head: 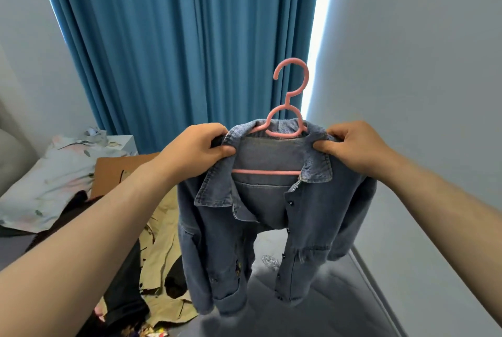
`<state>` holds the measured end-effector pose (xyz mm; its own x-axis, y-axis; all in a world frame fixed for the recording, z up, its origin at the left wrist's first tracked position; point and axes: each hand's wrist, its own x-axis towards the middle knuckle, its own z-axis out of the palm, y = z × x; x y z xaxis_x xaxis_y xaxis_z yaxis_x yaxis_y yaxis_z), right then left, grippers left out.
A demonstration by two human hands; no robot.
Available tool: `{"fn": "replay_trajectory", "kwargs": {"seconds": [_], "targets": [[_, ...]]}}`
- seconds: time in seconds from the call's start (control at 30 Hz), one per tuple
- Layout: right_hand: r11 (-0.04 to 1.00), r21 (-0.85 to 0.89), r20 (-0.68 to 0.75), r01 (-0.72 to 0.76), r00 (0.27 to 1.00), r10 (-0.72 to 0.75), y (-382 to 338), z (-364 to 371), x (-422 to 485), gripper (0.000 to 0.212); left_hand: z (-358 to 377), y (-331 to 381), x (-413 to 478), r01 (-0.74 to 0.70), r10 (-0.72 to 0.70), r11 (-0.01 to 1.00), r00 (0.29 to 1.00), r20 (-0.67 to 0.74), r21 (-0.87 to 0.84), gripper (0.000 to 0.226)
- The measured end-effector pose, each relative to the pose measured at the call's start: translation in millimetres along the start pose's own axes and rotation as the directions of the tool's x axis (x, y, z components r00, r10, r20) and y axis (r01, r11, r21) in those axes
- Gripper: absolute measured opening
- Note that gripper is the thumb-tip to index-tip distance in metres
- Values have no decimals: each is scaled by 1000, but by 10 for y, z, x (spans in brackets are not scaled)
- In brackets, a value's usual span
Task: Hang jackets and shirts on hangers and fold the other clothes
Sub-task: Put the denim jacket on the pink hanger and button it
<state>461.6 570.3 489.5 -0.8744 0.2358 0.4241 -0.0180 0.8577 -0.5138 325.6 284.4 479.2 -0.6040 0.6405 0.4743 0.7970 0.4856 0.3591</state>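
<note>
Gripping denim jacket (271, 222) shoulders on pink hanger (285, 130): left hand (198, 150), right hand (355, 146); box (114, 173) contents unclear.

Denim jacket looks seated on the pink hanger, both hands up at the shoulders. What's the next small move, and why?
Probably shift one hand to the hook. The denim jacket already sits on the pink hanger, its crossbar showing inside the open collar, while the left hand and right hand each pinch a shoulder. The hook points up, free, with no rail in view, so taking it would let the jacket hang and be carried.
</note>
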Motion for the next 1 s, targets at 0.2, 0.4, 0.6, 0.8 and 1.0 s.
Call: {"fn": "replay_trajectory", "kwargs": {"seconds": [0.2,0.4,0.6,0.8,1.0], "targets": [[998,-61,67,-10,998,14,-64,-330,-264,41,-102,284,-184,-14,27,993,993,118,-114,17],[996,-62,189,-57,980,68,206,-305,-317,40,104,330,-147,25,10,993,958,287,-119,25],[983,-48,294,-179,938,185,1002,249,-166,41,1036,22,1,174,-116,977,919,376,-123,21],[953,-192,339,-232,896,287,2133,1282,-151,37,2430,-458,-92,335,-323,942,875,360,31,21],[900,-212,309,-380,848,431,3110,2648,-194,42,3918,-1093,-154,582,-600,799,754,267,153,21]]}}
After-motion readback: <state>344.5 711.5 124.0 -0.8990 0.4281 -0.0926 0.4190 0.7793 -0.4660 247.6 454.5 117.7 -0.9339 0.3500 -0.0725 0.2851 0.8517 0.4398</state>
